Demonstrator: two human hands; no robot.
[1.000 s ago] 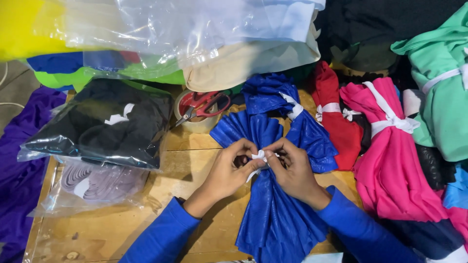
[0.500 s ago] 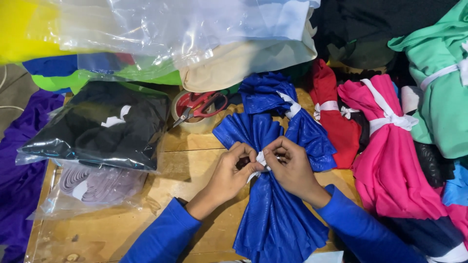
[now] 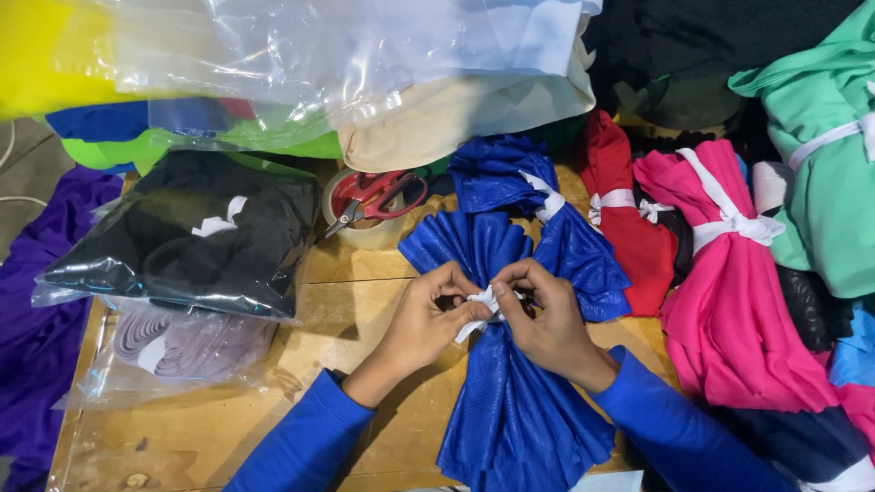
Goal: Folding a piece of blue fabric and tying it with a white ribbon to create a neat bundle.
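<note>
Blue bundle (image 3: 510,410): lies on the wooden table (image 3: 355,301), low and centre in the head view. Long axis runs near to far, tilted slightly left at the far end. Cloth fans out at both ends and is gathered tight at the waist, where both hands meet.
White strip (image 3: 474,314): sits at the gathered waist of the blue bundle, between the two hands; a loose end hangs toward the left hand side.
Purple cloth (image 3: 36,310): far left, hanging off the table edge.
Black bag (image 3: 191,237): dark cloth sealed in clear plastic, left of the hands, well apart from them.
Grey bag (image 3: 173,351): clear bag of pale grey cloth, partly under the black bag.
Left hand (image 3: 428,319): fingers curled nearly closed, thumb and forefinger pinching the white strip; heel resting on the blue bundle's left edge.
Tape roll (image 3: 369,214): beyond the left hand, with red scissors (image 3: 383,193) lying on top.
Right hand (image 3: 547,319): fingers curled nearly closed, fingertips gripping the white strip at the waist; palm over the bundle.
Second blue bundle (image 3: 538,210): tied with white, just beyond the hands, touching the first.
Red bundle (image 3: 629,228): tied, right of the blue ones.
Pink bundle (image 3: 729,282): tied, further right.
Green bundle (image 3: 820,155): tied, far right.
</note>
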